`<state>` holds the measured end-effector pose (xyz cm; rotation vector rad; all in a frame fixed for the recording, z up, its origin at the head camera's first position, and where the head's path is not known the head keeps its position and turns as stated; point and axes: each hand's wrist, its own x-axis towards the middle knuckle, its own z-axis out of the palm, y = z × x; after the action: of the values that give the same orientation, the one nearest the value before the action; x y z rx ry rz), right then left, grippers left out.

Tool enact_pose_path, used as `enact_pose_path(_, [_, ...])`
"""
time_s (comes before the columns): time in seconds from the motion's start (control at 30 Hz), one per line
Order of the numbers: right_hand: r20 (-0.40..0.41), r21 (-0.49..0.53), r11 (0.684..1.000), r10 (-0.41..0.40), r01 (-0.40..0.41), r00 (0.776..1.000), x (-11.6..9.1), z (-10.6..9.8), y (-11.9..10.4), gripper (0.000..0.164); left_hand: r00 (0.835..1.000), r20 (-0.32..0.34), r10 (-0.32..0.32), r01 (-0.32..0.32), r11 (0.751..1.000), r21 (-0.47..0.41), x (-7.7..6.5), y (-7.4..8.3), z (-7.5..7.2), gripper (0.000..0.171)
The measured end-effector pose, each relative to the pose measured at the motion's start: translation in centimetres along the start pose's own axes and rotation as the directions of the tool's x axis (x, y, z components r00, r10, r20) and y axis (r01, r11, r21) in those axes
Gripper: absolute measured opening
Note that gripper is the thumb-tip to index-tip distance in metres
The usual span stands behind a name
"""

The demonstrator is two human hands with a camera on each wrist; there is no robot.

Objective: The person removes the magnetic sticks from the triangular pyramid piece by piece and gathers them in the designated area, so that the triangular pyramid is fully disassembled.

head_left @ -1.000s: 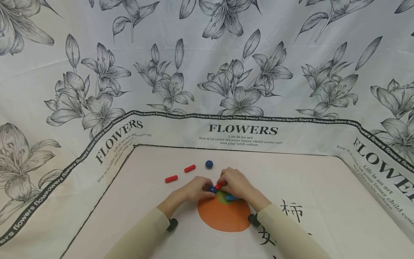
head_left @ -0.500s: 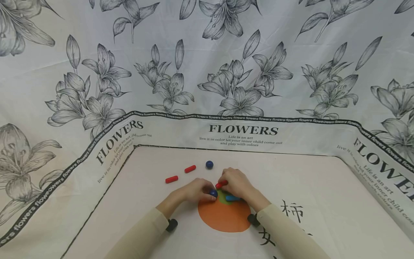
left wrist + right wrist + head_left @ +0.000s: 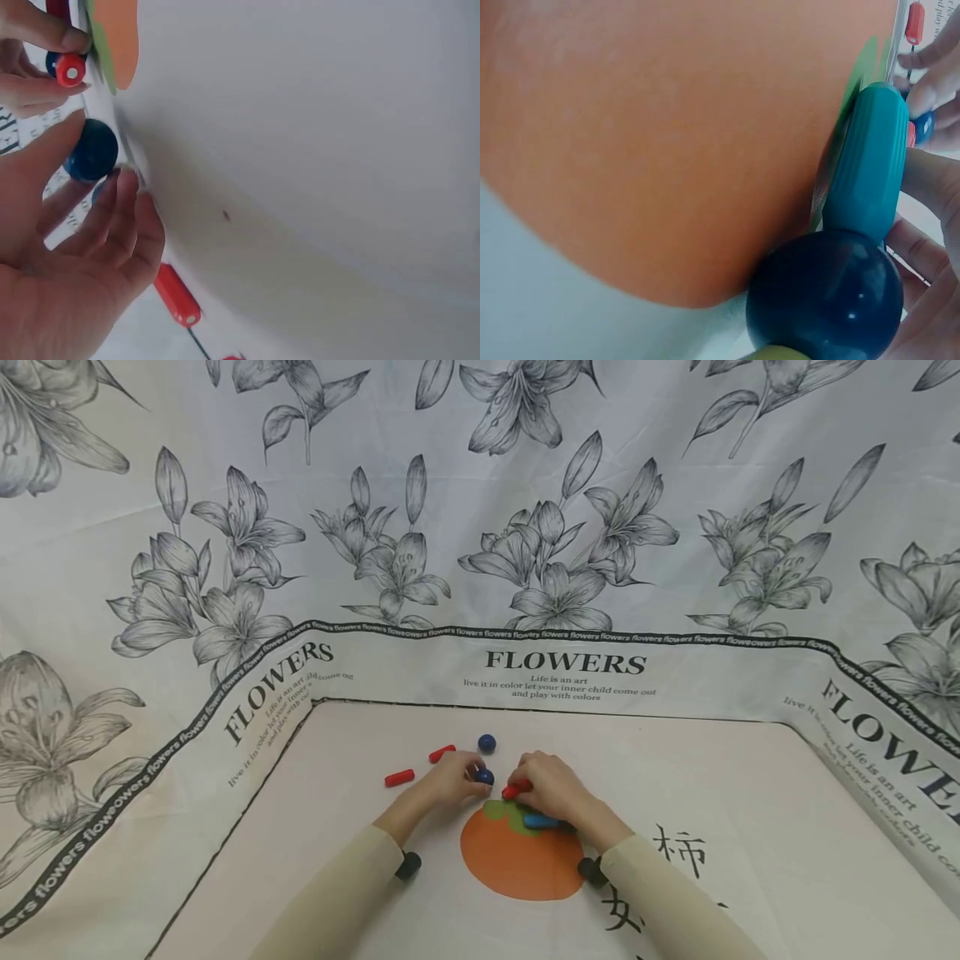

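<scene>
My left hand pinches a dark blue ball between thumb and fingers, just above the table; the left wrist view shows this ball too. Close by on the right, my right hand grips a red stick, its free end pointing toward the ball. The two are apart. Under the right hand lies a light blue ribbed stick. In the right wrist view that stick meets a large dark blue ball, with a yellow piece below it. Whether the red stick joins these is hidden.
Two loose red sticks lie to the left, one partly behind the left hand. Another dark blue ball sits farther back. A printed orange persimmon marks the white tablecloth. A flowered cloth wall rises behind.
My left hand has drawn away from the right hand, moving back and slightly left with the blue ball. The right hand still grips the red stick and has barely moved.
</scene>
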<state>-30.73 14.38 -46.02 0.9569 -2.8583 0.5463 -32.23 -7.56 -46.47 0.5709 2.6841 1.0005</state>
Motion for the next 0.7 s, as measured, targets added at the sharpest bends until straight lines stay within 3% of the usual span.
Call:
enact_pose_path(0.17, [-0.006, -0.008, 1.000, -0.028, 0.028, 1.000, -0.2, -0.1, 0.2, 0.016, 0.997, -0.043, -0.057, 0.058, 0.998, 0.031, 2.0, 0.7, 0.4, 0.032])
enact_pose_path(0.3, [-0.011, -0.024, 0.999, -0.046, 0.046, 0.999, -0.3, 0.1, 0.2, 0.016, 0.992, -0.061, -0.107, 0.110, 0.993, 0.047, 2.7, 1.2, 0.5, 0.042])
enact_pose_path(0.5, [0.000, -0.029, 0.998, -0.050, 0.050, 0.999, -0.4, -0.2, 0.2, 0.020, 0.990, -0.084, -0.113, 0.120, 0.989, 0.081, 3.0, 1.2, 0.7, 0.046])
enact_pose_path(0.7, [0.023, -0.016, 1.000, 0.007, -0.007, 1.000, -0.8, -1.2, 0.7, 0.035, 0.991, -0.089, -0.099, 0.108, 0.989, 0.103, 2.8, 1.0, 0.5, 0.048])
